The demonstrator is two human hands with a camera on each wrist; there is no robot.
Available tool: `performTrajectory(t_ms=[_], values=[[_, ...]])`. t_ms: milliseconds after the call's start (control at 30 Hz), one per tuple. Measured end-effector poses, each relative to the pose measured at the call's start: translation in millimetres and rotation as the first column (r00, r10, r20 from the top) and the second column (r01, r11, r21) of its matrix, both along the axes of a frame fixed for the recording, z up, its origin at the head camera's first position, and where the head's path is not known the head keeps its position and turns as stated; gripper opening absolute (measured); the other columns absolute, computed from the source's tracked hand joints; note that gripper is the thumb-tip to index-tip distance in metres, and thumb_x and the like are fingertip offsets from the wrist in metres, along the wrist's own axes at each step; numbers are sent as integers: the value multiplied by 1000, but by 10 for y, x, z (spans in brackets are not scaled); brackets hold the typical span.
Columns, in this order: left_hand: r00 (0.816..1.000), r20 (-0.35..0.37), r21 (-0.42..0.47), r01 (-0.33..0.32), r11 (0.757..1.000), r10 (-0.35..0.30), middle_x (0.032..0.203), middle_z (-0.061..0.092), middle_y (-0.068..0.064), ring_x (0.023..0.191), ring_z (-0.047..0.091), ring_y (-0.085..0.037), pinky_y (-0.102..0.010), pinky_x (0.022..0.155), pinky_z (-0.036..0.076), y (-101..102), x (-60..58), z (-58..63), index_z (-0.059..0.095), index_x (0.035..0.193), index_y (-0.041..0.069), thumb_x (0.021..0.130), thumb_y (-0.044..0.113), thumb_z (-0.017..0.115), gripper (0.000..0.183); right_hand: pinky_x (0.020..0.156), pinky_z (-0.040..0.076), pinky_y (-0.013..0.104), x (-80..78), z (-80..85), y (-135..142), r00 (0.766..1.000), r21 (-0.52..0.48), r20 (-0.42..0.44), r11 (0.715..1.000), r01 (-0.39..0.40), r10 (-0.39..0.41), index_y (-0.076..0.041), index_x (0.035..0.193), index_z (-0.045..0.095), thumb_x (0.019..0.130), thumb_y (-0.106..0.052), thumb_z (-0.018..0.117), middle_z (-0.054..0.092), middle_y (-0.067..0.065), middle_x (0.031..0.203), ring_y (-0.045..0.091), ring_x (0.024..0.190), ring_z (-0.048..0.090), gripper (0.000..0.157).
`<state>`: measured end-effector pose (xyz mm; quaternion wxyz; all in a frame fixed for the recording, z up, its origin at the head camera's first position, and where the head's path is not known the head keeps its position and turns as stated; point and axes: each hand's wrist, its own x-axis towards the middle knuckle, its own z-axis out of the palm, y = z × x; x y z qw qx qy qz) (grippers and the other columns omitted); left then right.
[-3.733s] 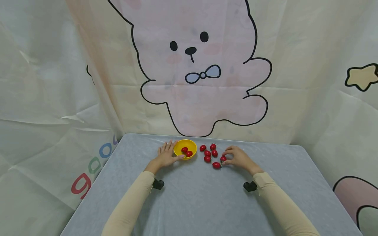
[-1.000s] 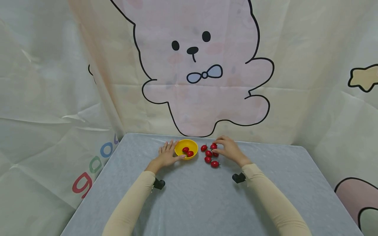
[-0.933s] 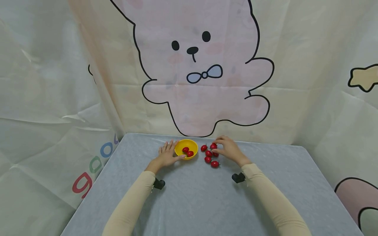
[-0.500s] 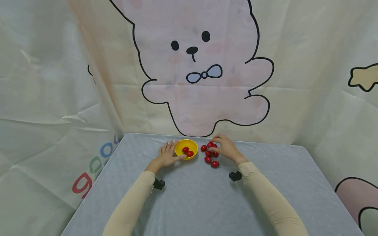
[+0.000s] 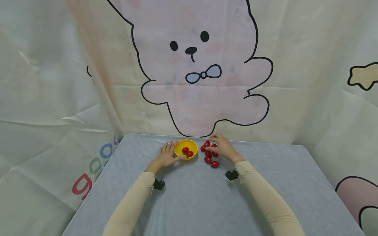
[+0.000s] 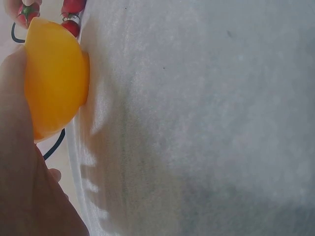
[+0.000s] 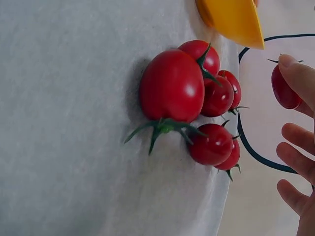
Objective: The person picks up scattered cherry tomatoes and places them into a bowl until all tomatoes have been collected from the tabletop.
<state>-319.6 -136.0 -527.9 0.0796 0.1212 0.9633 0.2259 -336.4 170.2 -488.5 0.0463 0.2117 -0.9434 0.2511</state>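
Observation:
A yellow bowl (image 5: pixel 189 144) stands near the table's back edge with two red cherry tomatoes (image 5: pixel 190 153) inside. My left hand (image 5: pixel 165 157) rests against its left side, fingers spread and straight, the thumb along the near rim. In the left wrist view the bowl's outer wall (image 6: pixel 54 78) shows beside the thumb. My right hand (image 5: pixel 223 147) pinches a cherry tomato (image 7: pixel 283 88) between thumb and finger, raised above the others; its remaining fingers are spread. Below it several loose cherry tomatoes (image 5: pixel 214 164) with green stems lie clustered right of the bowl.
A pale grey cloth covers the table (image 5: pixel 189 203). Close behind the back edge hangs a cream curtain (image 5: pixel 292 108) with a printed bear. A black wrist mount (image 5: pixel 232 174) sits below the right wrist, and another black mount (image 5: pixel 159 184) below the left.
My right hand has picked up the rightmost cherry tomato and carried it left, over the cluster toward the bowl. My left hand has stayed at the bowl.

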Motion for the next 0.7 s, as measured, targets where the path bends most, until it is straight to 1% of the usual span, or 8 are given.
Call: performTrajectory(t_ms=[167, 267, 400, 533, 700], values=[[1000, 5, -10, -3, 1000, 4, 169, 7, -11, 154, 5, -42, -68, 120, 2, 4, 1, -3, 13, 159, 30, 86, 74, 51, 94, 106, 47, 52, -11, 20, -70, 1000, -8, -2, 1000, -3, 2, -16, 124, 70, 86, -40, 76, 61, 11, 130, 32, 120, 55, 45], [1000, 10, -10, -7, 1000, 7, 169, 6, -11, 154, 5, -42, -68, 121, 2, 7, 0, 2, 12, 159, 30, 86, 75, 51, 94, 106, 47, 52, -15, 31, -107, 1000, 4, -21, 1000, -15, 15, -15, 125, 69, 86, -38, 76, 61, 12, 131, 33, 121, 55, 45], [1000, 14, -14, -6, 1000, 6, 169, 5, -11, 155, 4, -41, -67, 121, 1, 9, -11, -11, 11, 160, 31, 86, 76, 50, 95, 105, 48, 50, -23, 44, -151, 999, 6, -35, 999, -32, 32, -15, 123, 70, 86, -36, 77, 62, 11, 128, 32, 118, 56, 43], [1000, 14, -18, -6, 1000, 6, 169, 5, -11, 155, 4, -41, -67, 121, 1, 3, -24, -34, 10, 159, 31, 86, 76, 50, 95, 105, 48, 47, -50, 40, -196, 999, -1, -28, 1000, -29, 29, -17, 121, 71, 86, -37, 77, 63, 8, 125, 28, 116, 57, 41], [1000, 5, -16, -10, 1000, 10, 169, 8, -12, 154, 6, -42, -68, 121, 2, 4, -10, -9, 13, 159, 30, 87, 73, 52, 93, 104, 48, 47, -69, 47, -269, 999, -2, -30, 999, -38, 38, -17, 121, 72, 87, -40, 75, 63, 7, 124, 28, 115, 58, 41]])
